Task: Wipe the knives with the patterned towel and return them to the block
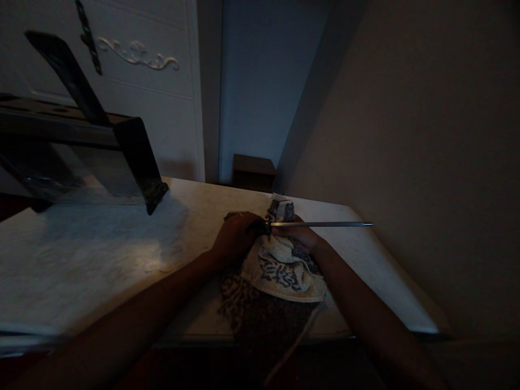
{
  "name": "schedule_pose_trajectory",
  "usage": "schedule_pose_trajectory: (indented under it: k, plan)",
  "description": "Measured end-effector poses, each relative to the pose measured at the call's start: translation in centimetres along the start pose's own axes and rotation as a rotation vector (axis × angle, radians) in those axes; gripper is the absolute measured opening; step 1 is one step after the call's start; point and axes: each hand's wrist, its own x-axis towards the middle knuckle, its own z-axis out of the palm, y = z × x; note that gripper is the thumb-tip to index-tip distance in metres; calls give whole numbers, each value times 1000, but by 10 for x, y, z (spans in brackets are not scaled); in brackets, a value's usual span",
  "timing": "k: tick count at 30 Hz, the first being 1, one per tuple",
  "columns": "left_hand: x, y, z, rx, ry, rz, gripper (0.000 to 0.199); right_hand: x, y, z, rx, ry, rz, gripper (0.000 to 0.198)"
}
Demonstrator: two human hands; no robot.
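Note:
My left hand (238, 233) is closed around the dark handle of a honing steel (325, 223). Its thin metal rod points right, roughly level above the table. Just right of the handle, my right hand (300, 233) grips a patterned brown and cream towel (284, 271) bunched against the base of the rod. Part of my right hand's fingers is hidden behind the rod and cloth. The rest of the towel hangs down over the table's front edge.
A knife block (134, 157) with black ends and clear sides stands at the left on the white table (122, 260), one black handle (69, 76) sticking up from it. Behind are a white door (154, 114) and a small brown box-like piece (254, 170). A wall (426, 162) borders the right.

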Motion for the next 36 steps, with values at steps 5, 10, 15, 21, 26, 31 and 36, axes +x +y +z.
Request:
schedule_pose_trajectory:
  k: [5,10,15,21,26,31,36]
  plan:
    - [0,0,0,-89,27,-50,19,4,2,-3,56,34,21,39]
    - [-1,-1,2,-172,-15,-39,18,6,0,0,115,95,-59,48]
    - [-1,-2,2,-212,-87,107,13,2,-4,4,140,57,-56,52]
    - [-1,0,0,-229,-103,71,17,-4,-9,6,123,-7,-1,54]
    - [-2,1,2,-243,-148,82,15,-3,-7,0,117,-57,8,53]
    - [-3,4,4,-272,-134,6,15,-1,-5,-2,149,-68,29,50]
    - [-2,1,6,-238,-69,51,20,3,-4,3,164,-24,46,40]
